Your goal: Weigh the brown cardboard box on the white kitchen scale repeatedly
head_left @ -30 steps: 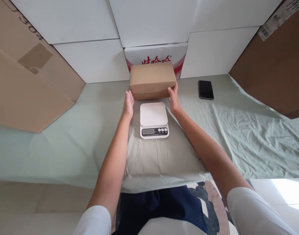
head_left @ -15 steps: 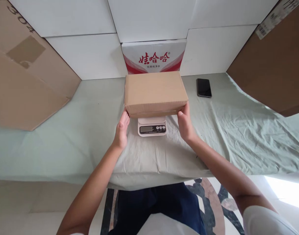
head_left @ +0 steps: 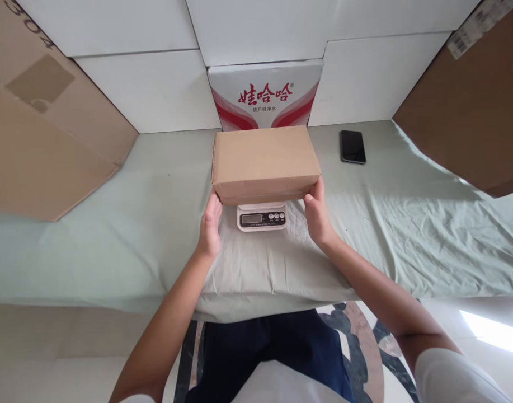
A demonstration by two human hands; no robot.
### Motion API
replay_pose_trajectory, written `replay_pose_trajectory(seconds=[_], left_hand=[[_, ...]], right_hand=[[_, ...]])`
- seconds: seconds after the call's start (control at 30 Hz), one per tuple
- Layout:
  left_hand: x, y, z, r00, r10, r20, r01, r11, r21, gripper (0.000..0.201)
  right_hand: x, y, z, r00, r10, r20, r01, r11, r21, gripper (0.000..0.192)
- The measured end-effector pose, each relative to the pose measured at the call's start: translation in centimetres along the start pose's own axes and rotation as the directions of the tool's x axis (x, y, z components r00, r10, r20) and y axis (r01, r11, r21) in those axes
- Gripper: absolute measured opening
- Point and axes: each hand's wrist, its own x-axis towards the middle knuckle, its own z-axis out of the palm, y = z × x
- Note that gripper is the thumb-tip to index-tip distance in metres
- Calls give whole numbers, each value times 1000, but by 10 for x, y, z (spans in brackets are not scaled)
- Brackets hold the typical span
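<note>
A plain brown cardboard box (head_left: 264, 159) lies over a small white digital scale (head_left: 262, 216), hiding its platform; only the scale's display and buttons show below the box's front edge. My left hand (head_left: 210, 224) touches the box's lower left front corner. My right hand (head_left: 317, 215) holds the lower right front corner. Together the two hands grip the box between them.
A black phone (head_left: 352, 146) lies on the pale green cloth (head_left: 407, 224) at the back right. A white carton with red print (head_left: 264, 95) stands behind the box. Large brown cardboard sheets lean at far left (head_left: 42, 129) and far right (head_left: 470, 112).
Both hands brought the box from the back of the table toward me and over the scale, covering its platform. In the last half second it hardly moved.
</note>
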Motion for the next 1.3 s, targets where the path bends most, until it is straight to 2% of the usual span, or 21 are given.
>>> replay_pose_trajectory(seconds=[0.43,0.5,0.63,0.73,0.8,1.3], left_hand=[[1,-2,-1,1000,-19,10,19,1000,17,92],[2,0,-2,1000,5,18,-6,1000,22,91],[10,5,-12,995,84,-58,-82,996,44,85],[17,5,-24,987,68,-143,-62,997,44,90],[21,4,-29,986,45,-161,-41,999,27,93],[22,-7,-32,995,-3,-101,5,1000,20,89]], right_hand=[[-4,-4,2,1000,11,-20,-12,998,-58,75],[-4,-4,-1,999,30,-30,-32,998,-57,77],[1,-5,-19,986,65,-155,-73,996,-50,82],[8,-5,-34,967,88,-238,-97,995,-26,83],[12,-3,-41,957,127,-260,-128,992,14,82],[7,12,-30,971,141,-194,-139,990,26,77]])
